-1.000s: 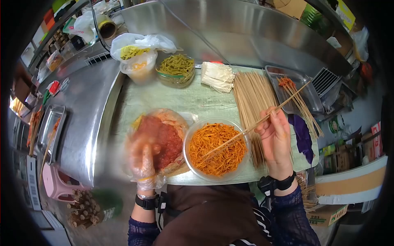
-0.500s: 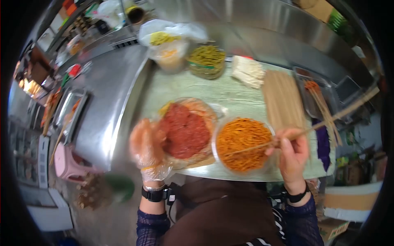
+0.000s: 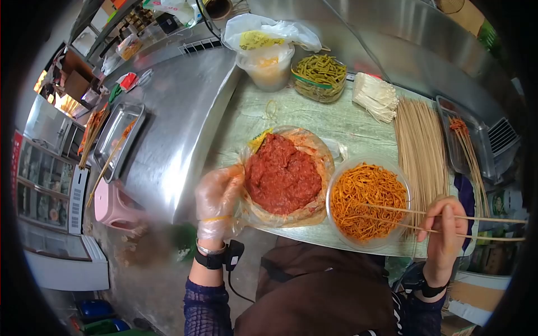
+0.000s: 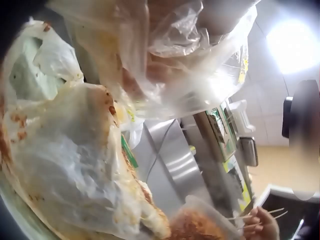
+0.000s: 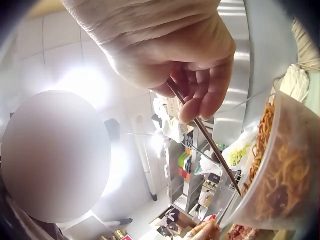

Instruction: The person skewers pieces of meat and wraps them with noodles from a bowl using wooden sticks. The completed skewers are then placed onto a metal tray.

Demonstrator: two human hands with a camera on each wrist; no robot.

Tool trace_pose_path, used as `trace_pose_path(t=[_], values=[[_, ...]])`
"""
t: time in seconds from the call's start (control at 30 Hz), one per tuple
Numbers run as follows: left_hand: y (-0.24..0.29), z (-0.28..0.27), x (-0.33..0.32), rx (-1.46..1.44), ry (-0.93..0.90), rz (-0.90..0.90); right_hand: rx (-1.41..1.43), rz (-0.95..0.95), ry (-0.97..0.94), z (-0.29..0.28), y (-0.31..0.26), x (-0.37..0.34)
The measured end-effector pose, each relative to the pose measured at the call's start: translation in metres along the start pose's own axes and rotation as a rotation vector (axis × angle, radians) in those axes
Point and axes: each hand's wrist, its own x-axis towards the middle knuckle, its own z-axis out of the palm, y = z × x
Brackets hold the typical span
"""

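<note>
My gloved left hand [image 3: 217, 193] is at the left side of a bowl lined with a plastic bag [image 3: 318, 210] and filled with red minced meat [image 3: 283, 176]. Its bent fingers pinch the bag's edge, and the stained bag wall [image 4: 65, 155] stands up beside the glove in the left wrist view. My bare right hand [image 3: 445, 227] grips a pair of long wooden chopsticks [image 3: 493, 220], slightly spread. Their tips lie in orange seasoned shreds [image 3: 367, 196] inside a clear round tub [image 3: 408, 182]; this tub [image 5: 287, 200] fills the lower right of the right wrist view.
Bamboo skewers [image 3: 423, 151] lie right of the tub, beside a metal tray [image 3: 468, 137] with loaded skewers. Behind are enoki mushrooms [image 3: 375, 98], a bowl of green beans [image 3: 319, 78] and a bagged tub [image 3: 266, 67]. Another tray [image 3: 117, 148] rests on the steel counter at left.
The view has shifted left. My left hand moved off the meat, then came to the bag's edge. The chopsticks, earlier close together, are now spread with their tips in the shreds.
</note>
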Motion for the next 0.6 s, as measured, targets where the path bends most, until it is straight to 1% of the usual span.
trace_pose_path(t=[0.03,0.1,0.13,0.23,0.27,0.37,0.47,0.57,0.6], values=[[0.005,0.000,0.005,0.118,-0.063,0.045,0.029,-0.034,0.031,-0.002,0.000,0.000],[0.021,-0.002,0.016,0.351,-0.191,0.134,0.053,-0.101,0.033,-0.005,0.006,-0.001],[0.030,0.004,0.021,0.383,-0.211,0.110,0.069,-0.121,0.047,-0.006,0.008,-0.001],[0.035,0.018,0.027,0.675,-0.314,0.120,0.097,-0.146,0.074,-0.006,0.013,-0.003],[0.039,0.022,0.030,0.761,-0.333,0.108,0.102,-0.148,0.081,-0.006,0.014,-0.003],[0.032,0.034,0.034,0.931,-0.316,0.141,0.106,-0.130,0.086,-0.008,0.015,-0.005],[0.025,0.041,0.038,1.032,-0.287,0.180,0.115,-0.125,0.090,-0.010,0.016,-0.007],[0.019,0.042,0.044,1.036,-0.281,0.158,0.107,-0.109,0.100,-0.011,0.015,-0.009],[0.018,0.039,0.044,0.954,-0.265,0.175,0.114,-0.108,0.101,-0.012,0.015,-0.010]])
